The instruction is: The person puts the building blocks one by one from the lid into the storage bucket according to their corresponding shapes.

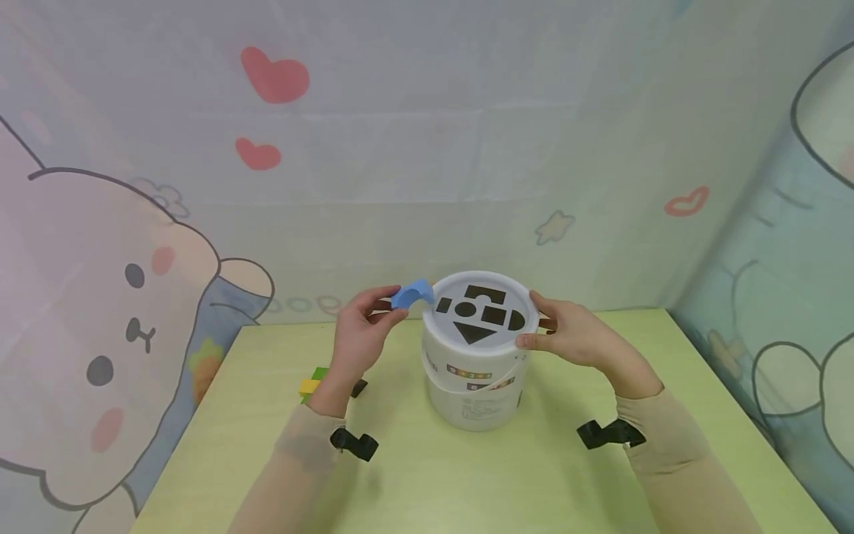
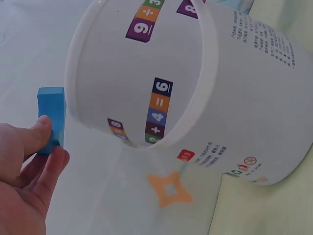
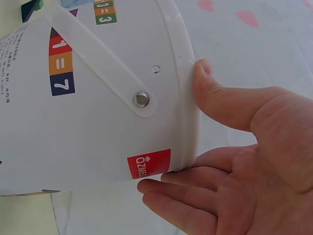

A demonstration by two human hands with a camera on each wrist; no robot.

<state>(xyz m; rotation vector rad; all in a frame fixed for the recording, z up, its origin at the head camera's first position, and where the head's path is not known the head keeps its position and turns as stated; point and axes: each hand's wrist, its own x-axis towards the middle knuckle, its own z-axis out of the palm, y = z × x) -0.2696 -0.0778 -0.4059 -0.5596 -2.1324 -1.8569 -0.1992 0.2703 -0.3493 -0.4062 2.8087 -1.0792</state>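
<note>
A blue arch-shaped block (image 1: 413, 294) is pinched between the thumb and fingers of my left hand (image 1: 363, 326), just left of the bucket's rim. In the left wrist view the block (image 2: 51, 115) stands on end beside the rim. The white shape-sorter bucket (image 1: 475, 404) stands upright, its lid (image 1: 440, 326) cut with several dark holes, among them an arch, a circle and a triangle. My right hand (image 1: 574, 330) grips the right edge of the lid. The right wrist view shows that thumb on the rim and the fingers along the bucket's side (image 3: 107, 147).
Green and yellow blocks (image 1: 310, 386) lie on the table (image 1: 414, 482) to the left, partly hidden behind my left wrist, with a dark piece (image 1: 359, 388) beside them. The bucket's white handle (image 1: 503, 378) hangs down its front. A printed curtain (image 1: 427, 148) hangs behind the table.
</note>
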